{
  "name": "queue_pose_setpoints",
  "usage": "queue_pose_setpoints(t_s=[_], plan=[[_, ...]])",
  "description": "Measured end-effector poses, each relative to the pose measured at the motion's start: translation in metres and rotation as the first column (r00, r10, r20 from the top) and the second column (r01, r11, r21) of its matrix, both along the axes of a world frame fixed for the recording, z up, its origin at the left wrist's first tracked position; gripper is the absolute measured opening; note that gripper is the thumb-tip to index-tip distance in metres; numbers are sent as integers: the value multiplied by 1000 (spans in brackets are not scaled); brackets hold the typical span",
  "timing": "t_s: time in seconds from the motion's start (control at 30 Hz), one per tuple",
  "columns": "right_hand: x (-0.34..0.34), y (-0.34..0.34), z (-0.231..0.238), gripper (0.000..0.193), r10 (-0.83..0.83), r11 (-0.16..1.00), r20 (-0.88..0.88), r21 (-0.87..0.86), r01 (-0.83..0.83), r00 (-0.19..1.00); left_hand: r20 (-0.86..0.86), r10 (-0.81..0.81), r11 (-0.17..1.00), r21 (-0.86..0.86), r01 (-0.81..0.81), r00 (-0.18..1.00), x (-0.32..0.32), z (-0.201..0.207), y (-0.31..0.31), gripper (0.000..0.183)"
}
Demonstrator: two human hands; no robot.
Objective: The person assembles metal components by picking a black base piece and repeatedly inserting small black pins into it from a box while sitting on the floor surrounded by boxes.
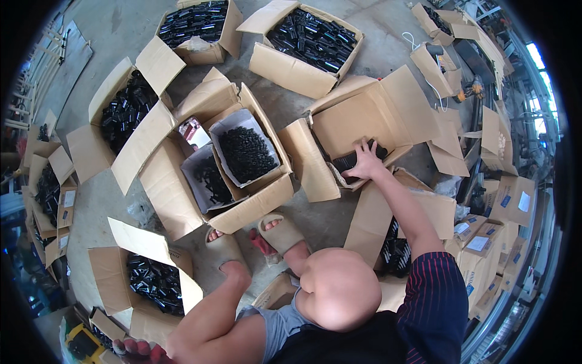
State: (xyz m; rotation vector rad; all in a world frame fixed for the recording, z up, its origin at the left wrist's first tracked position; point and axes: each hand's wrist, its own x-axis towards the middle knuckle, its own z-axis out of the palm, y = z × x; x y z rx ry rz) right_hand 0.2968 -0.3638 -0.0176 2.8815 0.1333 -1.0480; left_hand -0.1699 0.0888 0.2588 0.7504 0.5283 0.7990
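My bare right hand (365, 161) reaches into an open cardboard carton (348, 130) to the right of the middle. Its thumb and fingers span a row of flat black parts (347, 161) lying along the near wall, gripping them. Their exact kind is hard to make out. The rest of that carton's bottom shows bare cardboard. At the lower left rim, my left hand (138, 350) wears a red and grey glove. It is beside my knee, cut off by the picture's edge, and its grip is hidden.
Left of that carton stands another carton (254, 206) holding two grey bins (274, 148) of small black pieces. More open cartons of glossy black parts (312, 37) surround me. Closed boxes (512, 200) are stacked at right, near an orange power drill (471, 91).
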Motion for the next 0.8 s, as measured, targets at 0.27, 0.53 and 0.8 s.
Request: queue_pose_setpoints(t_s=[0.27, 0.53, 0.8], plan=[[10, 6, 24, 114, -32, 999, 56, 19, 31, 998, -7, -1, 1000, 5, 1, 1000, -2, -1, 2, 37], [3, 15, 22, 92, 136, 977, 216, 131, -167, 967, -22, 0, 1000, 17, 0, 1000, -2, 1, 0, 37], [-15, 33, -17, 43, 539, 821, 408, -57, -568, 737, -49, -11, 1000, 27, 13, 999, 0, 5, -5, 38]])
